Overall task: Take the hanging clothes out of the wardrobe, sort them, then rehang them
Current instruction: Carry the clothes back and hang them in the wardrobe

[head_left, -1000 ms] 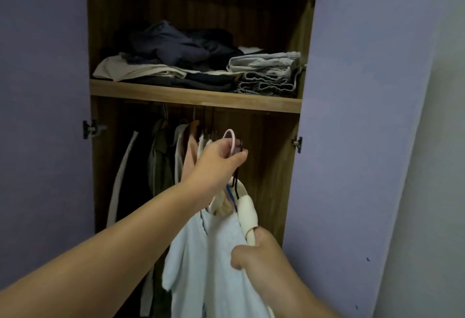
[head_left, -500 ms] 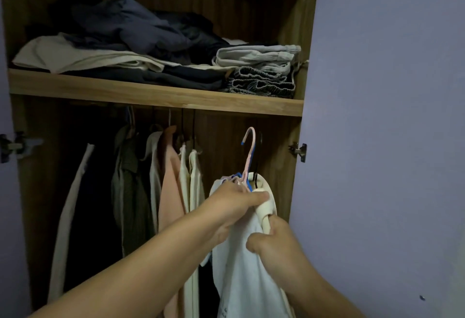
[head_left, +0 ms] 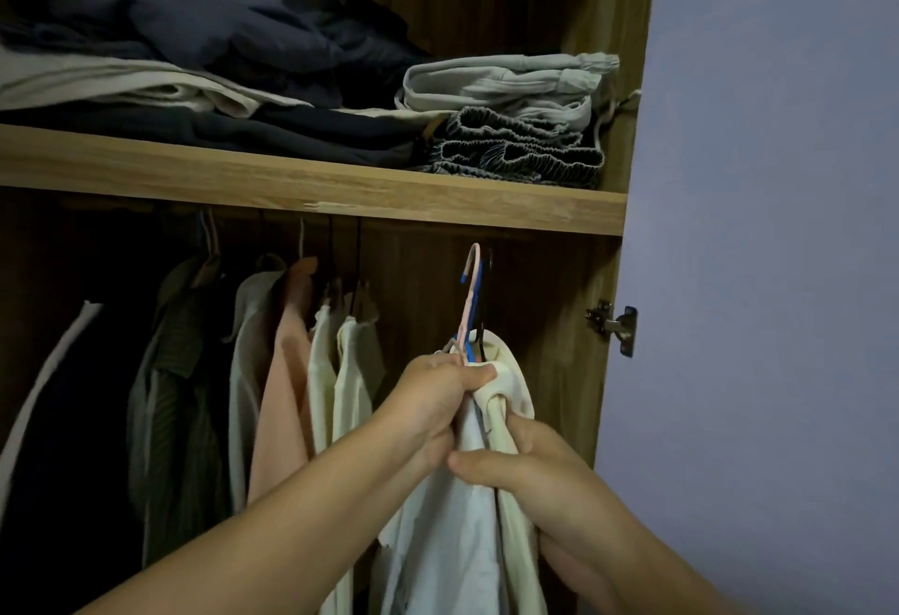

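Wooden shelf [head_left: 311, 186] piled with folded clothes [head_left: 506, 127]; lilac door [head_left: 768, 225] open.

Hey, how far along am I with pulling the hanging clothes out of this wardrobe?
Early stage. In hand: your left hand and right hand grip a bunch of pale garments, whose hanger hooks sit below the shelf, seemingly off the rail. Left: several garments still hanging on the left side, then all the sorting and rehanging. Nothing shows as sorted yet.
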The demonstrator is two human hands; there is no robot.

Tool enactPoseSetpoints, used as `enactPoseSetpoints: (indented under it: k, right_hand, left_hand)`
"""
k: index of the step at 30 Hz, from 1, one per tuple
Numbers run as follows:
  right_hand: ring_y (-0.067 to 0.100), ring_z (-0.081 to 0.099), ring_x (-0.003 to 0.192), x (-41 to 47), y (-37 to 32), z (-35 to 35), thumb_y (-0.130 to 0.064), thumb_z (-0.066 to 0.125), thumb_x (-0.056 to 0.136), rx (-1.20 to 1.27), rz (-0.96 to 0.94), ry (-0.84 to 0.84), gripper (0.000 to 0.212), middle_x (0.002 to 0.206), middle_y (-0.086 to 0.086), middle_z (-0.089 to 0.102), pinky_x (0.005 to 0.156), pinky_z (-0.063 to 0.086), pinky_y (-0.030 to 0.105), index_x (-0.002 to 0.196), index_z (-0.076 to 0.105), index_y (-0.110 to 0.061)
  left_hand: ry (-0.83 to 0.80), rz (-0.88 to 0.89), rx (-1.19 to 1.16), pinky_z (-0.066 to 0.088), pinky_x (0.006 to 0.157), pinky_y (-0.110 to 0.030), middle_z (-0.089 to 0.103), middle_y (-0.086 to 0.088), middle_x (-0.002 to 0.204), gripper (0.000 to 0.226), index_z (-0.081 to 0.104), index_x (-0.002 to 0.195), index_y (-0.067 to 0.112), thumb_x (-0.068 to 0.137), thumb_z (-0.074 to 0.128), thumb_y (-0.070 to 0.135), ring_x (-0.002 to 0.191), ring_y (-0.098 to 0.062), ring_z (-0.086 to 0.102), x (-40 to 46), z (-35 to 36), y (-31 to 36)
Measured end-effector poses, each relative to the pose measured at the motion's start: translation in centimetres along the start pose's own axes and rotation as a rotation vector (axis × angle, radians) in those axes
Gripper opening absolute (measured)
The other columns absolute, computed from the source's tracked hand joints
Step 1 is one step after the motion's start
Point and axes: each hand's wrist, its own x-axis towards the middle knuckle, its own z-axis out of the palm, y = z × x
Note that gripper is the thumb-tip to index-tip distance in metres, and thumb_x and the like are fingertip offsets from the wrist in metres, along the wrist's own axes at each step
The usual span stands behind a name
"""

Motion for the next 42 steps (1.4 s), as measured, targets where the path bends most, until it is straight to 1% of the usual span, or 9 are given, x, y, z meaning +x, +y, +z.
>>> enactPoseSetpoints:
  k: [3,7,11,16,22,29,35,40,42]
  right_hand:
    - [0.025,0.068,0.094,3.5,0.5,-1.8,-0.006,0.066,0.078,0.01,0.057,-0.002,0.03,0.1,0.013,0.071,0.09,0.053,0.039,0.107,0.065,-0.011]
    - [0.025,0.067,0.079,7.6,1.3,-2.6,-0.002,0.057,0.077,-0.037,0.029,0.005,0.026,0.083,0.015,0.066,0.065,0.052,0.03,0.101,0.063,-0.006]
    - [0.018,0.067,0.074,11.4,1.7,-2.6,0.004,0.051,0.081,-0.005,-0.015,0.001,0.034,0.08,0.008,0.067,0.058,0.05,0.025,0.109,0.059,-0.013]
    - [0.011,0.063,0.085,16.6,2.5,-1.5,0.0,0.052,0.083,-0.02,-0.107,0.033,0.031,0.094,0.003,0.066,0.066,0.05,0.019,0.098,0.056,-0.026]
    - [0.014,0.064,0.091,22.1,2.3,0.3,-0.008,0.056,0.084,-0.119,-0.2,0.049,0.034,0.099,0.003,0.066,0.084,0.054,0.033,0.112,0.056,-0.028]
    - [0.011,0.062,0.094,27.6,1.3,-0.4,-0.009,0.055,0.089,-0.118,-0.338,-0.026,0.029,0.1,-0.001,0.063,0.082,0.049,0.024,0.115,0.055,-0.022]
    - [0.001,0.049,0.059,32.2,1.4,-1.0,-0.006,0.054,0.087,-0.19,-0.421,0.004,0.026,0.066,-0.01,0.05,0.056,0.038,0.015,0.075,0.051,-0.029]
    - [0.005,0.052,0.073,35.0,0.9,-1.2,-0.004,0.052,0.089,-0.203,-0.362,-0.024,0.015,0.08,-0.004,0.052,0.053,0.038,0.004,0.095,0.053,-0.018]
    - [0.011,0.058,0.088,35.7,0.5,-1.1,-0.006,0.052,0.09,-0.185,-0.32,-0.033,0.023,0.092,-0.003,0.058,0.062,0.041,0.009,0.106,0.054,-0.023]
  left_hand:
    - [0.003,0.037,0.013,0.052,0.05,-0.026,0.066,-0.015,0.075,0.007,0.063,0.091,0.001,0.087,0.058,0.003,0.058,-0.02,0.067,2.9,0.3,-0.5]
    - [0.012,0.104,0.064,0.051,0.051,-0.022,0.066,-0.01,0.071,0.006,0.063,0.088,0.003,0.088,0.058,0.005,0.057,-0.014,0.066,6.0,0.0,-1.0]
    - [-0.018,0.124,0.189,0.053,0.058,-0.021,0.067,-0.007,0.071,0.01,0.065,0.084,0.006,0.089,0.058,0.012,0.062,-0.012,0.065,9.1,-1.3,-0.2]
    - [0.071,0.147,0.443,0.049,0.094,-0.035,0.071,-0.016,0.094,0.028,0.069,0.091,0.002,0.093,0.054,0.026,0.095,-0.024,0.066,12.8,-4.0,0.7]
    - [0.128,0.062,0.276,0.048,0.074,-0.029,0.059,-0.012,0.08,0.019,0.058,0.083,0.003,0.096,0.045,0.005,0.076,-0.02,0.058,17.8,-6.6,2.8]
    - [0.173,0.11,0.167,0.045,0.084,-0.031,0.057,-0.012,0.083,0.032,0.05,0.123,-0.009,0.096,0.034,-0.006,0.098,-0.03,0.057,23.0,-7.3,4.9]
    - [0.314,0.134,0.218,0.03,0.108,-0.033,0.036,-0.029,0.142,0.038,0.035,0.135,-0.01,0.099,0.025,-0.004,0.133,-0.034,0.037,26.3,-7.0,5.9]
    - [0.402,0.164,0.203,0.037,0.1,-0.035,0.047,-0.029,0.132,0.037,0.043,0.13,-0.012,0.096,0.028,-0.01,0.127,-0.037,0.043,28.6,-7.4,6.2]
    - [0.374,0.15,0.15,0.043,0.088,-0.035,0.056,-0.025,0.103,0.035,0.046,0.125,-0.014,0.095,0.029,-0.01,0.113,-0.037,0.05,29.2,-7.6,6.4]
